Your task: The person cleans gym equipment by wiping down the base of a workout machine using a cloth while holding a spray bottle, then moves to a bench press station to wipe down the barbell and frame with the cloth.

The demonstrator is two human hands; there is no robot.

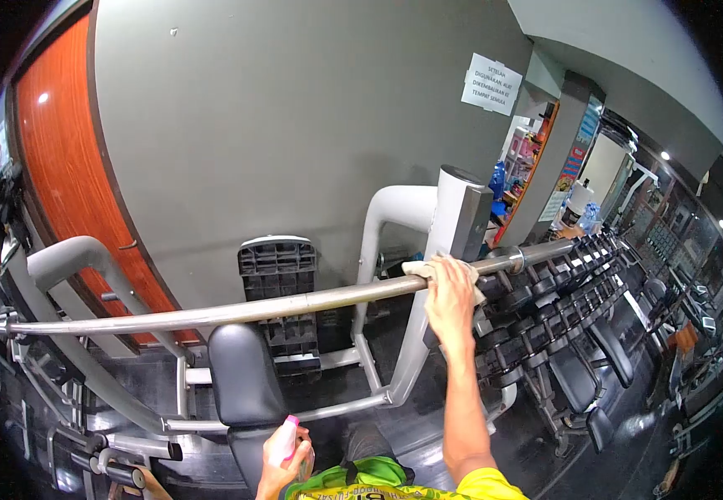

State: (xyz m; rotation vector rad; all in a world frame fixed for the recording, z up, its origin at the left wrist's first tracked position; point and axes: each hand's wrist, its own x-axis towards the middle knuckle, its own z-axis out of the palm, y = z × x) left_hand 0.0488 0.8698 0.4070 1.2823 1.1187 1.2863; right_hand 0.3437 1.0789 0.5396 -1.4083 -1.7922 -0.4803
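Pink bottle (281, 447) at bottom centre, in the left hand (271, 473), fingers curled around it. Might slip if the grip loosens or the plastic is wet; wetness can't be told.

Right hand (451, 302), right of centre, is folded over a pale cloth (418, 269), pressing it onto the bar (311, 302); thumb hidden. Cloth could bunch or slide off if pushed unevenly, leaving bare skin on metal.

Bar crosses the frame from mid left to right of centre. How its ends are seated is unclear; if loose, a hard push could make it roll or shift.

Black bench (245, 379), below the bar, lower left of centre: drips could land there if spray runs.

Grey post (455, 212), just beside the right hand: knuckles could knock it on a long stroke.

Dumbbells (563, 273) farther back, right of frame; likely out of reach.
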